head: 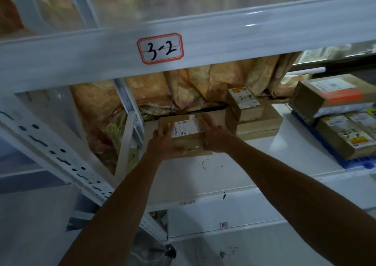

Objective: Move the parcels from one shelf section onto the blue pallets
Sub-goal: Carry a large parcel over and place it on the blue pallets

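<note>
A brown cardboard parcel point(188, 132) with a white barcode label lies at the back left of the white shelf point(234, 164). My left hand point(162, 141) grips its left side and my right hand point(215, 135) grips its right side. To the right a small labelled box point(245, 102) is stacked on a flatter brown box point(256, 123). Further right, a blue pallet point(329, 153) on the same shelf carries several parcels point(343, 137), with a larger box point(329, 96) on top.
The beam above point(264, 39) bears a red-bordered tag point(160, 48) marked 3-2 and hangs low over the shelf opening. A perforated white upright point(61, 157) runs diagonally at left. Patterned curtain fabric point(193, 84) fills the back. Lower shelves show below.
</note>
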`<action>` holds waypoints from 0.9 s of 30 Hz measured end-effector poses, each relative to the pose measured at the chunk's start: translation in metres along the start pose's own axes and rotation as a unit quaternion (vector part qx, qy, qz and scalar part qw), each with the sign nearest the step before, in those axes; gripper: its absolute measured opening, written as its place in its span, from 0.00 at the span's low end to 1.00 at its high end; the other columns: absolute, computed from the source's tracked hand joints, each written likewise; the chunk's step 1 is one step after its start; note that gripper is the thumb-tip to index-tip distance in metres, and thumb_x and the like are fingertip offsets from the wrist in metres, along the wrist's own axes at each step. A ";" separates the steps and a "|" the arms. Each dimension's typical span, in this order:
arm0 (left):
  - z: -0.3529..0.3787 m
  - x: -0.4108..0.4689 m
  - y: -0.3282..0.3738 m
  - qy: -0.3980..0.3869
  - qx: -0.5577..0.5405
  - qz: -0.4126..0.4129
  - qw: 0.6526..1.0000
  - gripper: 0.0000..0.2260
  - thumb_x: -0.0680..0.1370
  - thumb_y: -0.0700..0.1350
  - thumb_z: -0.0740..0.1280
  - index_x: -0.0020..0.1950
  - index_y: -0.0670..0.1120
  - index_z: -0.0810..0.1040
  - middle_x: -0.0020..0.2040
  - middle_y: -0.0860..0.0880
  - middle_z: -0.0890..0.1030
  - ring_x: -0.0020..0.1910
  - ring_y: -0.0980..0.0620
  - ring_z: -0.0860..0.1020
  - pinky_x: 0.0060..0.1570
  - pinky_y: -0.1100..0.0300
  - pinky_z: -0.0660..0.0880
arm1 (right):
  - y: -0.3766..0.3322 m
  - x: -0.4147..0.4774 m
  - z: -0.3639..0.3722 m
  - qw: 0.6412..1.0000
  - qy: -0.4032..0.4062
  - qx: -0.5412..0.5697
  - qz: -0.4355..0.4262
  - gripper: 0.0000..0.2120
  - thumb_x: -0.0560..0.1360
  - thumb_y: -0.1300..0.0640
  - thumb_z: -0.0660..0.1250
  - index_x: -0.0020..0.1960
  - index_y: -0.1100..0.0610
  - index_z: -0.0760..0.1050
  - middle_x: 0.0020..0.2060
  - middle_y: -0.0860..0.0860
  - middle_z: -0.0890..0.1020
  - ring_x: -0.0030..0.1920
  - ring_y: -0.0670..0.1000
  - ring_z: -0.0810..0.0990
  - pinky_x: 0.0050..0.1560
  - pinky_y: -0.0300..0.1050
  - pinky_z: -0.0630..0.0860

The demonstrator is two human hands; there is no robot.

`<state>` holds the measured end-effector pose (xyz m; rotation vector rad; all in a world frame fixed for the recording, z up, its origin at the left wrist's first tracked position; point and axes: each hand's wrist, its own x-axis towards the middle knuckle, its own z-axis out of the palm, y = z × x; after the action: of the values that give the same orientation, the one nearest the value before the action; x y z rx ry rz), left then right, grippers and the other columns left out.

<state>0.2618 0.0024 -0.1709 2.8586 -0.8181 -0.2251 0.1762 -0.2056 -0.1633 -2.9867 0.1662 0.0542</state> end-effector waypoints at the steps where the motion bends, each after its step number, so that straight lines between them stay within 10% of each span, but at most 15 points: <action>1: 0.003 0.000 -0.001 -0.001 0.006 0.004 1.000 0.55 0.66 0.71 0.71 0.81 0.54 0.40 0.79 0.41 0.36 0.77 0.34 0.51 0.69 0.39 0.63 | -0.004 0.002 0.002 1.000 -0.003 -0.001 -0.005 0.50 0.73 0.46 0.71 0.80 0.54 0.39 0.79 0.60 0.41 0.60 0.69 0.75 0.59 0.61 0.74; 22: 0.008 -0.016 0.008 0.044 0.000 0.007 0.999 0.49 0.68 0.62 0.75 0.80 0.51 0.52 0.74 0.40 0.52 0.58 0.35 0.76 0.58 0.48 0.76 | -0.004 -0.019 0.020 0.998 -0.018 0.022 -0.050 0.47 0.76 0.52 0.67 0.80 0.56 0.35 0.78 0.60 0.36 0.62 0.67 0.74 0.58 0.60 0.76; 27: 0.010 -0.017 0.011 0.029 -0.039 -0.025 0.998 0.54 0.65 0.63 0.77 0.81 0.54 0.47 0.79 0.41 0.40 0.71 0.36 0.67 0.63 0.46 0.73 | -0.003 -0.022 0.021 0.998 -0.018 0.010 -0.061 0.45 0.77 0.54 0.64 0.80 0.56 0.35 0.78 0.60 0.37 0.60 0.66 0.75 0.56 0.59 0.76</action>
<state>0.2402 0.0006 -0.1765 2.8004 -0.7103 -0.1748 0.1545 -0.1975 -0.1827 -2.9671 -0.0185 0.0906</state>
